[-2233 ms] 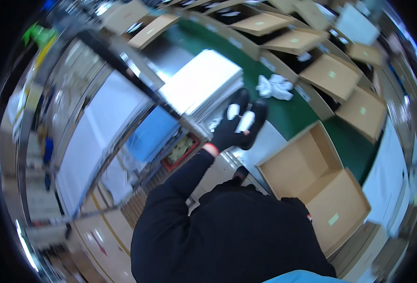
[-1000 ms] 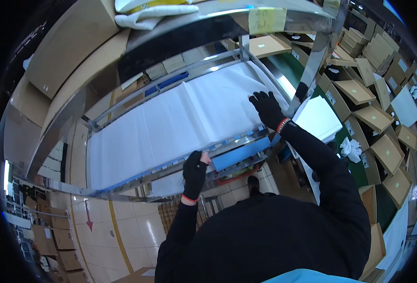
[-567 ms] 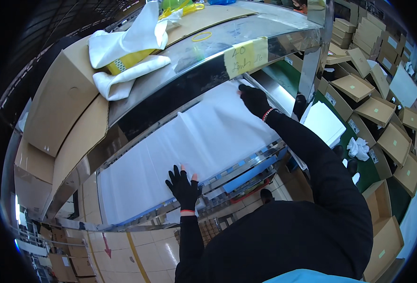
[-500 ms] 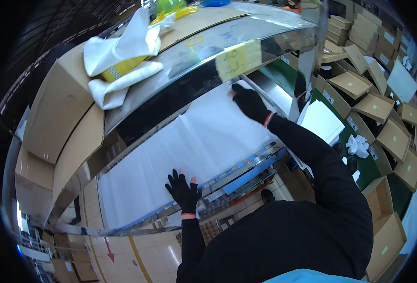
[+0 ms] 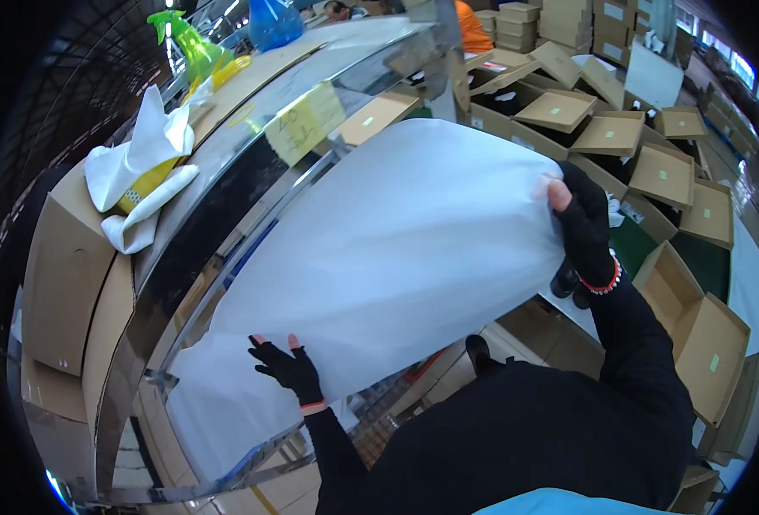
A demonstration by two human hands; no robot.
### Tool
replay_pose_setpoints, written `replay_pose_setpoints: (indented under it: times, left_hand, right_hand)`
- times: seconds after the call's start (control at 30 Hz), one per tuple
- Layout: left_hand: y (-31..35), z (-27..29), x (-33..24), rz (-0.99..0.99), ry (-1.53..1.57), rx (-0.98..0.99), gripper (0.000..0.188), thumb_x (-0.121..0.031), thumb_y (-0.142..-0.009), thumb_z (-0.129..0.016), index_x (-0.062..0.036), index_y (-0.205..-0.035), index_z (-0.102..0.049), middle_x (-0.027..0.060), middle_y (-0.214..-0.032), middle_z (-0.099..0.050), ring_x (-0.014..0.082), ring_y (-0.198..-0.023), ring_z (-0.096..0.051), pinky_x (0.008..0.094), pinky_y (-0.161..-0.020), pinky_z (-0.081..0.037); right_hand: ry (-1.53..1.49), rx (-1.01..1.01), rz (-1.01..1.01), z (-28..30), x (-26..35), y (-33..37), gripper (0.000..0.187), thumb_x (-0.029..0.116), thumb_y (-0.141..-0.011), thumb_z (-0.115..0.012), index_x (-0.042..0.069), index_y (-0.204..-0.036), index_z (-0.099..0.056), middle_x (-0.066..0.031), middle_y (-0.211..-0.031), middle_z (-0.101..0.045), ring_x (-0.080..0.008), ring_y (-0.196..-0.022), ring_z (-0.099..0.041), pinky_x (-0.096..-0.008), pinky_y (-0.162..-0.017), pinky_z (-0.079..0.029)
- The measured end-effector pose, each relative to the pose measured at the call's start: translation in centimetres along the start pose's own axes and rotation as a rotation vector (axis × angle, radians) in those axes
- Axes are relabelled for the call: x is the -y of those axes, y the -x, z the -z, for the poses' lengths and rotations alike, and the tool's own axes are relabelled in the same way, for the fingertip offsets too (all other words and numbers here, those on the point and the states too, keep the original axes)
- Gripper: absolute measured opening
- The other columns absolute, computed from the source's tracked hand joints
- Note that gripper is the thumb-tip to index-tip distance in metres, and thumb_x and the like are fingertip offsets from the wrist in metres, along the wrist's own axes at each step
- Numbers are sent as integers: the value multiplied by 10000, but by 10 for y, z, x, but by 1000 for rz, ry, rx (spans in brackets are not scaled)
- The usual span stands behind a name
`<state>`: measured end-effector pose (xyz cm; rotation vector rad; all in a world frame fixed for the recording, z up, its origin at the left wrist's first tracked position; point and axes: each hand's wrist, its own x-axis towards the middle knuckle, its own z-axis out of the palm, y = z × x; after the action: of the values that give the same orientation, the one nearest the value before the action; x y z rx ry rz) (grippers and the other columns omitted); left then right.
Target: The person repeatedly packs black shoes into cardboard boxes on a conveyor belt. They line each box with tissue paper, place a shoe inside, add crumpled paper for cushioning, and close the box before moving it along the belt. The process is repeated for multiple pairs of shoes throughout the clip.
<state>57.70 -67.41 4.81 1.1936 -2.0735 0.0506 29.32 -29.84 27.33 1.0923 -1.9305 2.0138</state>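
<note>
A large sheet of thin white paper spans the metal rack's lower level, its right part lifted and bulging upward. My right hand, in a black glove with bare thumb tip, pinches the paper's right edge; a red and white beaded bracelet circles that wrist. Toward the sheet's left end, my left hand, gloved alike, rests on the paper with its fingers spread. The raised paper hides most of the rack's surface below it.
Above the sheet runs a metal shelf with a yellow paper note, a green spray bottle, a blue bottle and white cloth. Large cartons stand left. Several open shoebox-like boxes lie right. Behind, a person wears orange.
My right hand has come back and right, pulling the paper's far end up off the rack. My left hand stays on the sheet, and the whole view has turned rightward.
</note>
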Motion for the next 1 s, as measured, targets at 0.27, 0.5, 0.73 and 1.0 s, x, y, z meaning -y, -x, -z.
replay_pose_setpoints:
  times: [0.27,0.5,0.73,1.0]
  left_hand:
    - [-28,5,-89,-116,334,-172,716,-419,-994,-429,-38,-1517,-121,164,-1570,-179,350,-1464,-83,520,-1158,-12]
    - [2,3,-227,-353,659,-161,747,-494,-981,-406,-10,-1503,-179,223,-1545,-206,390,-1444,-130,504,-1157,-47]
    - [97,-20,-395,-617,825,68,739,-436,-969,-457,3,-1497,-185,210,-1548,-213,409,-1444,-128,553,-1144,-48]
    - [247,-63,-604,-1014,797,334,817,-429,-892,-581,-50,-1504,-195,169,-1567,-187,397,-1451,-112,591,-1133,-30]
  right_hand:
    - [314,-508,27,126,14,38,368,293,-951,-589,-26,-1130,-635,0,-928,-653,-62,-819,-537,-219,-756,-419]
    - [639,-728,-132,305,35,113,434,338,-979,-519,-32,-1184,-619,-113,-1138,-648,-198,-1067,-585,-303,-964,-410]
    - [970,-770,-239,524,68,256,411,276,-990,-485,1,-1282,-575,-120,-1285,-600,-192,-1195,-547,-308,-1027,-378]
    - [1142,-901,-500,680,112,436,430,311,-990,-500,-45,-1207,-602,-129,-1169,-649,-187,-1118,-578,-315,-970,-422]
